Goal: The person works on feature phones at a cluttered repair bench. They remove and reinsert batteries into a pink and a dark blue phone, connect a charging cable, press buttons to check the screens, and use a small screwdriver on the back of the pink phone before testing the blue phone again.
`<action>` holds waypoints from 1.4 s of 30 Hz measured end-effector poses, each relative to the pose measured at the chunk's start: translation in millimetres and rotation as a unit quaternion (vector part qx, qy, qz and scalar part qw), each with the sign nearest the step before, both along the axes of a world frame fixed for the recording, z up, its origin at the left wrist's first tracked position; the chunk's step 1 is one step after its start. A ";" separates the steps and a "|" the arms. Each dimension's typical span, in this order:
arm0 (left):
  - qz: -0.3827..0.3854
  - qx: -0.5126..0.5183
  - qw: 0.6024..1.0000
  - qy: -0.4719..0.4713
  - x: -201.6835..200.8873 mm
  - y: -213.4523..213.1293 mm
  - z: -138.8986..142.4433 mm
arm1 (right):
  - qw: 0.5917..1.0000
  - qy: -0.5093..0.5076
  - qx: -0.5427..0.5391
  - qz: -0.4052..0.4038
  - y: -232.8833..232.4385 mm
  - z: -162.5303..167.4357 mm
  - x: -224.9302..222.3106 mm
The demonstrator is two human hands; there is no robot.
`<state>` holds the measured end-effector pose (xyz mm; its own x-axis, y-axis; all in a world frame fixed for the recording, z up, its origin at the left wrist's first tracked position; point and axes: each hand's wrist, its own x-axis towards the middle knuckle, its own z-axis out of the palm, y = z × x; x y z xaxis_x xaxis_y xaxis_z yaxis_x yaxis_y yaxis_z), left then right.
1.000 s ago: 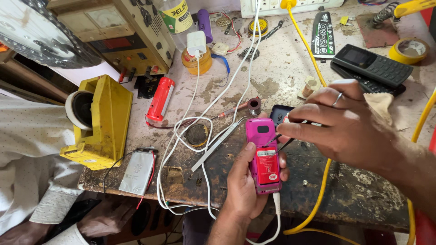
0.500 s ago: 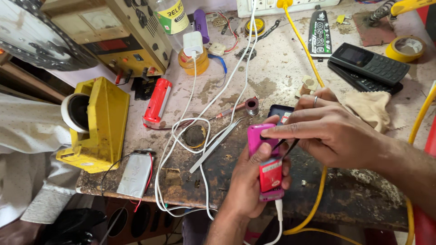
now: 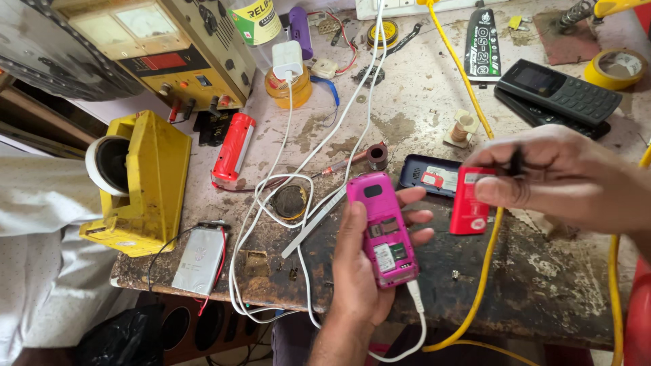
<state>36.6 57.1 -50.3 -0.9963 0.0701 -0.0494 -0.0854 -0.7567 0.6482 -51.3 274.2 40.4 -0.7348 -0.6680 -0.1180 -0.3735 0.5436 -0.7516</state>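
A pink mobile phone, back cover off and battery bay exposed, is cradled in the left hand, fingers curled around its edges. Just right of the phone, a red battery is pinched between thumb and fingertips of the right hand. Behind the phone, a dark back cover lies on the workbench. A white cable is plugged into the phone's lower end.

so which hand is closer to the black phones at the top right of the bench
Right. The right hand, holding a red battery, sits just below the black phones. The left hand holds the pink phone, further down and to their left.
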 end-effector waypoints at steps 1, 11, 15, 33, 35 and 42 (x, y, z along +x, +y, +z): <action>0.014 0.005 1.000 0.021 1.7 -1.7 0.4 | 0.994 -0.012 0.107 -0.014 2.1 3.0 -1.8; 0.116 0.007 0.993 0.000 1.3 -3.1 1.9 | 0.968 0.157 0.182 -0.072 -27.2 -24.9 12.9; 0.104 0.017 0.994 0.004 0.3 -4.7 2.3 | 0.913 0.361 0.122 -0.143 -29.4 -22.5 10.2; 0.124 0.036 0.989 0.070 0.4 -5.5 -13.5 | 0.950 0.004 0.124 -0.288 -39.0 -28.1 -10.6; 0.115 0.037 0.992 0.046 0.0 -5.8 -12.4 | 0.954 -0.033 -0.014 -0.299 -30.0 -27.0 -10.5; 0.099 0.025 0.994 0.040 -0.1 -8.1 -5.4 | 0.948 -0.111 -0.135 -0.265 -40.4 -41.4 7.7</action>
<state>36.5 48.9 -55.7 -0.9913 -0.1282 0.0291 0.1193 -0.7847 0.6082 -43.6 233.8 -0.9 -0.9528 -0.2395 -0.1863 0.0820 0.3879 -0.9180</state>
